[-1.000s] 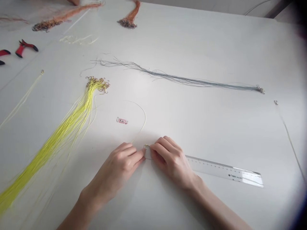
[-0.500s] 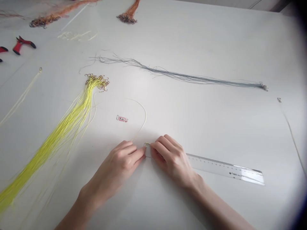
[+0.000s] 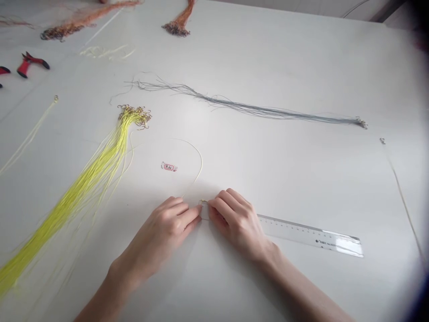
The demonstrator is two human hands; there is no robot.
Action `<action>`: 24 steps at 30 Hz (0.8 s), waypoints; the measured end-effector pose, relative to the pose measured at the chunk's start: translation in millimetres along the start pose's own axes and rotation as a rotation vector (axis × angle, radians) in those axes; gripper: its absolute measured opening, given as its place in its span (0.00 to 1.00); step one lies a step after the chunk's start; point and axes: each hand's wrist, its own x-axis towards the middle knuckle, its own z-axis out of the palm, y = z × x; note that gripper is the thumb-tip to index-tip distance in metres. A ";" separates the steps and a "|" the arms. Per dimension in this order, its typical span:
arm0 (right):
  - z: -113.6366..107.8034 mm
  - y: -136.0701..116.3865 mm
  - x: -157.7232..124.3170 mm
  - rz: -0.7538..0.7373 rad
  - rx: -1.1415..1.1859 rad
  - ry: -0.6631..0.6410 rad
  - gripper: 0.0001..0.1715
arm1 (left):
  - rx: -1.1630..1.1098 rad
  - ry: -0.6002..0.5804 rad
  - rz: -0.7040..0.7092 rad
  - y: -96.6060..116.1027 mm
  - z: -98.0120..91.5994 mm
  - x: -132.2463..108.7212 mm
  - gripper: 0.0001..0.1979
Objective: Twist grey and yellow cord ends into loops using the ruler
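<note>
My left hand (image 3: 167,230) is closed near the left end of a clear ruler (image 3: 301,230). A pale fishing line (image 3: 201,163) runs out from behind its fingers and curves over the table. My right hand (image 3: 236,219) lies across the ruler, thumb and index finger pinched on a small fishing hook (image 3: 203,201). The hook shows as a thin gold bit in the narrow gap between both hands, at the ruler's end. The tips of the left index finger and thumb reach that same end; exactly what they press is partly hidden.
Yellow lines with hooks (image 3: 90,179) lie at left, grey lines (image 3: 248,108) across the back. Orange bundles (image 3: 177,27) and red pliers (image 3: 30,65) are farther off. A wrapped candy-like packet (image 3: 169,167) is ahead; a single hooked line (image 3: 400,183) lies at right.
The view has shifted slightly, so most things sit a little farther left in the picture. Both hands keep the same pinched pose at the ruler's end.
</note>
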 end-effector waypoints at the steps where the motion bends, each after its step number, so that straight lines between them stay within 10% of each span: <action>1: 0.0 0.1 0.0 -0.001 0.001 0.002 0.13 | -0.001 0.001 -0.003 0.0 -0.1 -0.2 0.08; 24: 8.9 4.1 1.3 0.001 -0.035 0.041 0.13 | 0.028 0.171 0.015 -5.0 5.6 9.4 0.10</action>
